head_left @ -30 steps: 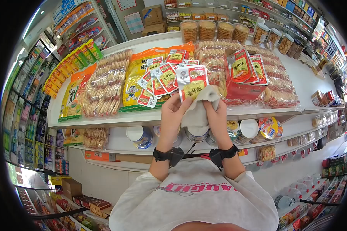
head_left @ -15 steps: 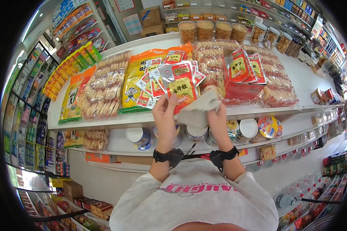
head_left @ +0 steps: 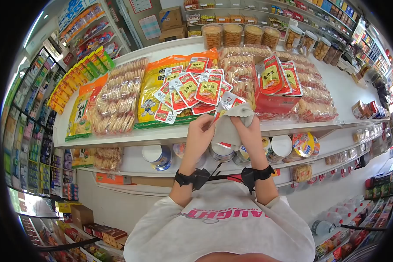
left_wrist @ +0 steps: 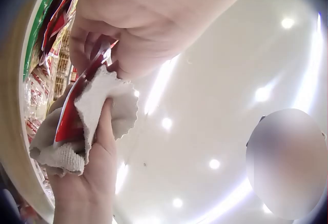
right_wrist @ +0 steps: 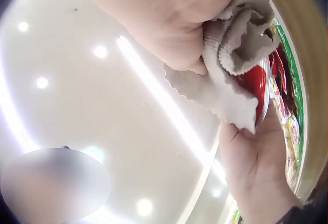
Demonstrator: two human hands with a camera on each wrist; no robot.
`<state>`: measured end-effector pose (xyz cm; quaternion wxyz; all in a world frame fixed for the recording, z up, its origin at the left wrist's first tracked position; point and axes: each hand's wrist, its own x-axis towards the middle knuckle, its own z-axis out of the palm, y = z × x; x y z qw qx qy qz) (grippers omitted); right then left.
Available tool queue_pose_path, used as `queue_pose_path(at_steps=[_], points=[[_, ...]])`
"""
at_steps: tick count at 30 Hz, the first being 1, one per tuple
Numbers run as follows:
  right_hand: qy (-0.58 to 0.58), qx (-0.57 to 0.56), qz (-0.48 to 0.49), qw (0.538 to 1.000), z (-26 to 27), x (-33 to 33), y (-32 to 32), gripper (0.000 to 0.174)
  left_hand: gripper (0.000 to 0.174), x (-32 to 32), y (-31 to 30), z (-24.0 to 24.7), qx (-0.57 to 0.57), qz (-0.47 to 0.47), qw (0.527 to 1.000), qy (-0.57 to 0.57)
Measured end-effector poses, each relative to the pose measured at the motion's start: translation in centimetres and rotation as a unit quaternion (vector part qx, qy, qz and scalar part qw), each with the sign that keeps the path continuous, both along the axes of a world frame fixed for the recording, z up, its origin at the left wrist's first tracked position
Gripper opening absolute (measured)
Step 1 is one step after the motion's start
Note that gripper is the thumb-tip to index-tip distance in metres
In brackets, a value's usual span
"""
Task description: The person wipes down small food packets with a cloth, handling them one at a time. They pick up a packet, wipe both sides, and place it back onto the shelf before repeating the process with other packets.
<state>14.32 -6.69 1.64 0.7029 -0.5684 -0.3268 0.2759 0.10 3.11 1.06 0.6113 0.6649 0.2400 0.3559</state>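
Observation:
A red and white snack packet [head_left: 231, 100] is held upright in front of the body, above the shelf's front edge. A grey cloth [head_left: 226, 131] folds over it and hides most of its face. My left hand [head_left: 199, 132] pinches the packet's left edge between thumb and fingers. From the right, my right hand [head_left: 249, 132] grips the cloth against the packet, its thumb over the cloth. In the left wrist view, the packet's red side [left_wrist: 69, 124] shows between folds of the cloth [left_wrist: 95, 101]. Behind the hands, similar packets [head_left: 188, 89] lie in a loose pile.
The pile lies on a large yellow snack bag [head_left: 146, 100]. To its right stands a red box [head_left: 277, 104] with several packets on top. Bagged round crackers [head_left: 122, 94] lie on the left. The white shelf edge [head_left: 139, 137] runs under the hands, with tubs [head_left: 157, 156] below.
Half a second ago, the packet's printed front faced up in the left hand with the cloth at its lower right. The packet has since turned and shifted right, and the cloth now covers most of it.

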Motion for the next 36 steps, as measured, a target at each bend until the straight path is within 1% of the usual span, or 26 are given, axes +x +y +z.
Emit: queue_pose_path(at_steps=[1,4,7,10,13,16,19,22,23,24,25,26,29,30,33,34,35,36], points=[[-0.003,-0.003,0.002,1.000,0.0,0.1,0.0,0.023,0.010,0.1,0.0,-0.1,0.000,0.004,1.000,-0.011],[-0.007,0.007,-0.041,0.999,-0.2,0.1,0.6,0.020,0.011,0.0,0.0,0.5,0.031,0.026,0.998,-0.041],[-0.027,0.013,0.024,0.999,-1.3,0.0,0.6,0.020,0.013,-0.3,0.0,1.7,-0.044,0.081,0.995,-0.036],[-0.122,0.024,0.030,0.992,-1.4,-0.9,0.8,0.021,0.015,0.2,1.0,1.5,-0.029,0.136,0.985,-0.100],[-0.159,-0.014,-0.002,0.987,-1.8,-0.1,1.8,0.022,0.022,0.6,0.7,1.5,-0.009,0.105,0.992,-0.073],[-0.171,0.005,-0.021,0.985,-2.2,1.1,2.7,0.021,0.034,1.1,0.7,0.7,0.012,0.088,0.992,-0.087],[-0.208,0.010,-0.075,0.975,-2.9,1.5,3.7,0.021,0.043,1.5,1.2,0.7,0.000,0.126,0.988,-0.085],[-0.216,0.018,-0.058,0.975,-3.8,2.1,4.2,0.022,0.059,1.7,3.3,0.3,0.069,0.190,0.975,-0.094],[-0.212,0.018,-0.051,0.976,-4.0,2.3,4.3,0.023,0.064,1.7,3.8,0.2,0.175,0.251,0.952,-0.026],[-0.207,0.017,-0.045,0.977,-4.2,2.4,4.3,0.024,0.069,1.8,4.1,0.1,0.276,0.306,0.910,0.043],[-0.202,0.016,-0.040,0.978,-4.3,2.4,4.2,0.026,0.074,1.7,4.4,-0.1,0.372,0.354,0.851,0.112],[-0.211,0.013,-0.035,0.977,-4.4,2.5,4.1,0.027,0.079,1.7,4.7,-0.8,0.320,0.315,0.890,0.078],[-0.231,0.009,-0.021,0.973,-4.3,2.7,4.0,0.030,0.080,1.8,5.4,-3.5,0.377,0.348,0.841,0.172],[-0.231,0.009,-0.013,0.973,-4.2,2.7,4.0,0.031,0.070,1.8,5.1,-2.8,0.361,0.346,0.853,0.148],[-0.243,0.003,-0.005,0.970,-4.7,2.4,4.2,0.033,0.054,1.6,5.7,-3.6,0.418,0.318,0.832,0.179],[-0.251,-0.001,-0.012,0.968,-4.6,2.5,4.2,0.033,0.042,1.6,6.2,-4.3,0.431,0.314,0.829,0.169],[-0.250,0.013,-0.019,0.968,-4.4,2.5,4.1,0.034,0.042,1.5,6.6,-5.0,0.432,0.279,0.837,0.189],[-0.250,0.025,-0.027,0.967,-4.2,2.3,4.0,0.034,0.041,1.6,6.5,-4.8,0.439,0.271,0.835,0.191]])
